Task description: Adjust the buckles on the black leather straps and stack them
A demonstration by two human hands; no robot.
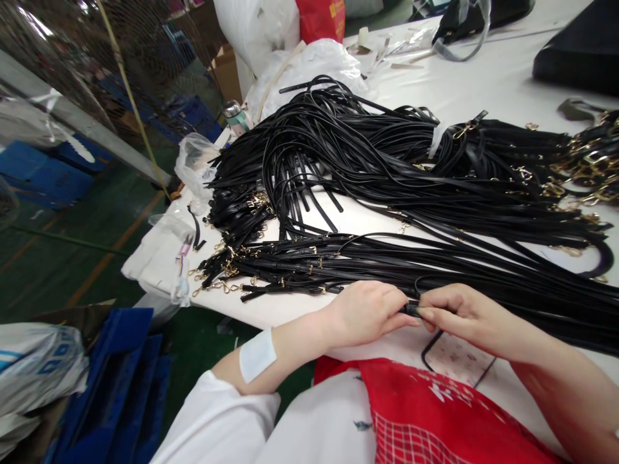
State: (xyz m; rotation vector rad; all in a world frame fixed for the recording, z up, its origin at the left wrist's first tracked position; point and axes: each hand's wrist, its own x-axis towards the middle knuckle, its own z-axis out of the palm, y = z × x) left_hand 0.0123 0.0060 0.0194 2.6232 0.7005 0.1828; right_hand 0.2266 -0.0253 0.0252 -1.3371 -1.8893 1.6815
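Near the table's front edge my left hand (370, 314) and my right hand (457, 314) meet, both closed on a thin black strap (411, 310). The fingers cover most of the held section, and a loop of strap hangs below toward the tabletop. Just beyond my hands lies a row of long black straps (367, 261) with gold buckles and gold clasps (227, 264) at their left ends. Behind that row rises a large heap of black straps (329, 142), draped in curves.
More gold clasps (594, 154) cluster at the right. A black box-like object (580, 48) and clear plastic bags (314, 64) lie toward the back. A bottle (235, 116) stands by the left edge. Blue pallets (111, 380) are on the floor at left, below a fan guard (159, 51).
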